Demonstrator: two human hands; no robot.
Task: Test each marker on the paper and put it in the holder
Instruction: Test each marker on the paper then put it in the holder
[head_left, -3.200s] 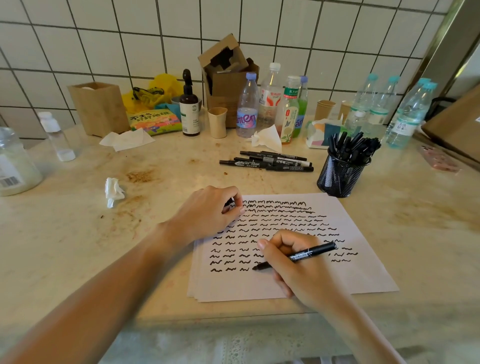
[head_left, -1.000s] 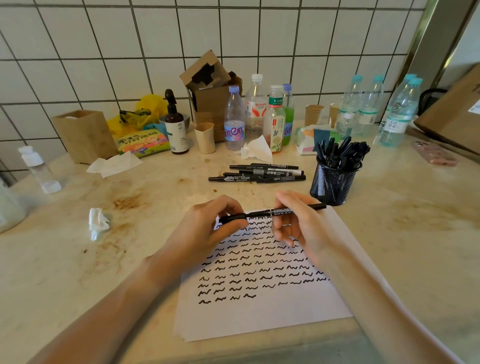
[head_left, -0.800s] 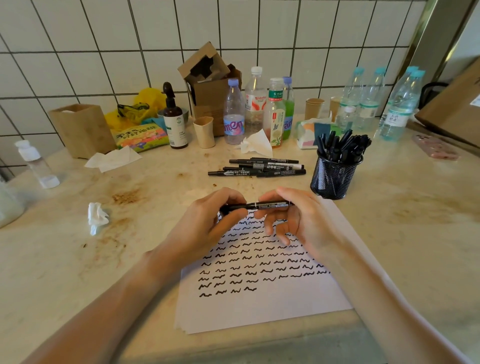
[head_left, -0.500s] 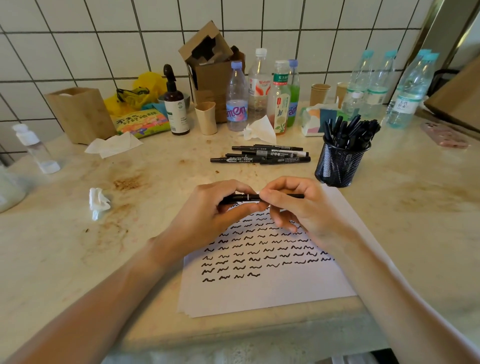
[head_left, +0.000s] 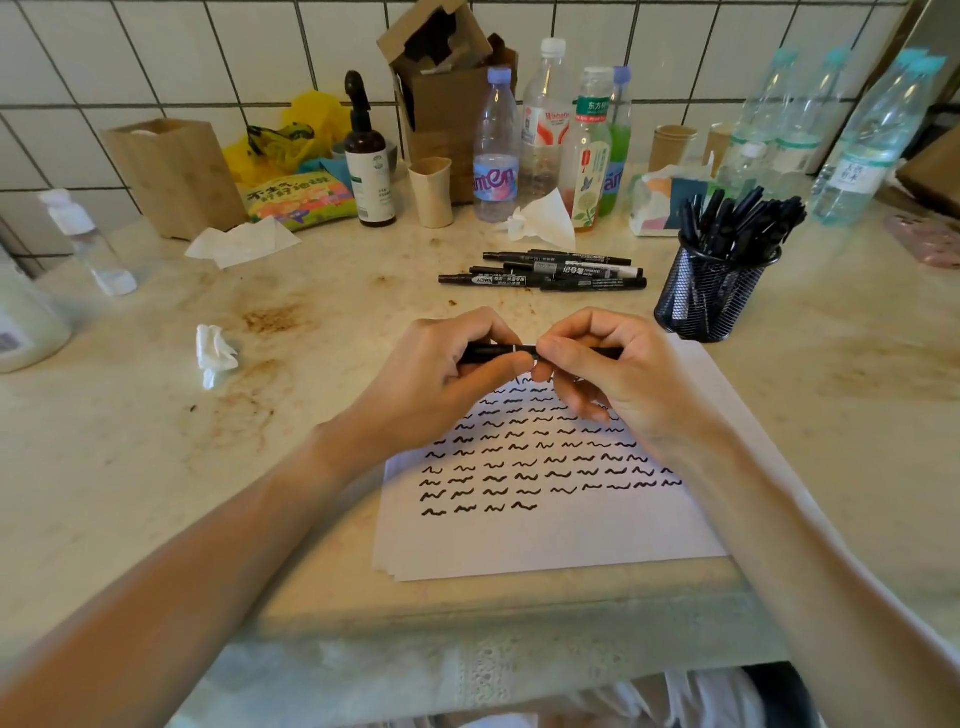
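A black marker (head_left: 501, 352) lies level between both hands, above the top of the white paper (head_left: 545, 540). My left hand (head_left: 431, 379) grips its left end, and my right hand (head_left: 618, 374) pinches its right part. Rows of black squiggles cover the paper's upper half. Behind the hands several loose black markers (head_left: 543, 273) lie side by side on the counter. A black mesh holder (head_left: 701, 296) full of markers stands to the right of them.
Bottles (head_left: 550, 130), paper cups, a cardboard box (head_left: 447, 93), a wooden box (head_left: 174, 176) and a snack bag line the tiled wall. Crumpled tissues (head_left: 214, 353) lie at the left. The counter's front edge runs just below the paper.
My right hand lifted the marker off the paper and brought it level to my left hand. The hands then closed together along the marker, and the cap now sits on it.
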